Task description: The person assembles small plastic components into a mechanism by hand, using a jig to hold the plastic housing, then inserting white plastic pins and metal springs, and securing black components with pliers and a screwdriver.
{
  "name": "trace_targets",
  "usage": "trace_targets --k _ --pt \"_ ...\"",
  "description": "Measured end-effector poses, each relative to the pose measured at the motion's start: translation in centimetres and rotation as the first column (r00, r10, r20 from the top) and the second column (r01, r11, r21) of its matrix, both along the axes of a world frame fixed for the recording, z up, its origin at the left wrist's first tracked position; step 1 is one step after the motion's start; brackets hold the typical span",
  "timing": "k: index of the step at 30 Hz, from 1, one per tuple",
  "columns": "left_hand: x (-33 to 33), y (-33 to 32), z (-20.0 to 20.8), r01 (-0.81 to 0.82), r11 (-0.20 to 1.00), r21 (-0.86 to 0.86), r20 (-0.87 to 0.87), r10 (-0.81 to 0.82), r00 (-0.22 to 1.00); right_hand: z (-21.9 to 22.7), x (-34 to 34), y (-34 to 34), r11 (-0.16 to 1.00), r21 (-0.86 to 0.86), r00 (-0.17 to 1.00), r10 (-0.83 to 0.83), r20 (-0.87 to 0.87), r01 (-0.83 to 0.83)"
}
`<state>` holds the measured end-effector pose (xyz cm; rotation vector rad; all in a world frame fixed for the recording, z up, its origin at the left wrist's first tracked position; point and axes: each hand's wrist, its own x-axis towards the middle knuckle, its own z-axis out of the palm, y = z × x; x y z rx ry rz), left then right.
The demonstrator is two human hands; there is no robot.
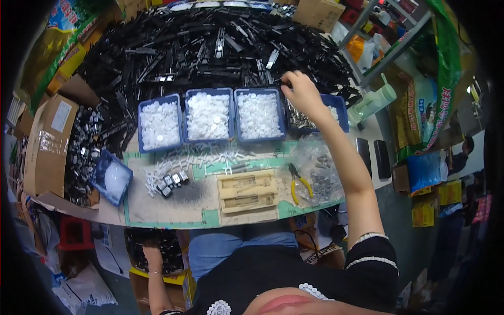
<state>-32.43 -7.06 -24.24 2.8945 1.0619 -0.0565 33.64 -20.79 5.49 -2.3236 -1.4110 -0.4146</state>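
My right hand (302, 93) is stretched over the far side of the table, at the near right edge of a big heap of black plastic parts (199, 52). Its fingers are curled together; whatever may be between them is too small to make out. Just below it are a blue tray of small metal pieces (299, 119) and another blue tray (341, 116). My left hand (152, 251) hangs below the table's front edge, reaching into a box of black parts (170, 252). The fingers of that hand are hidden.
Three blue trays of white round pieces (210, 118) stand in a row. Nearer lie a cream fixture block (248, 190), yellow-handled pliers (300, 186), white small parts (152, 181) and a clear bag (325, 168). A cardboard box (47, 147) stands left, a green bottle (373, 105) right.
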Motion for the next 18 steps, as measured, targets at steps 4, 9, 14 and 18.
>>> trace_targets --k 4,9,14,18 --pt "0.5 -1.4 0.6 0.038 0.995 0.088 0.096 -0.046 0.994 -3.2 7.4 5.5 0.998 -0.04 0.961 -0.041 0.272 0.054" --pt "-1.9 -3.3 -0.7 -0.236 0.944 -0.229 0.092 0.263 0.961 -3.0 6.4 10.8 0.998 0.008 0.986 0.058 0.156 -0.06" --pt "-1.2 -4.0 0.1 -0.431 0.853 -0.294 0.022 0.456 0.889 -2.7 2.3 13.4 0.993 -0.089 0.997 -0.077 -0.03 0.074" --pt "-0.2 -4.3 0.8 -0.442 0.84 -0.314 0.084 0.488 0.869 -3.5 0.8 13.8 0.98 -0.139 0.984 -0.156 -0.086 0.144"
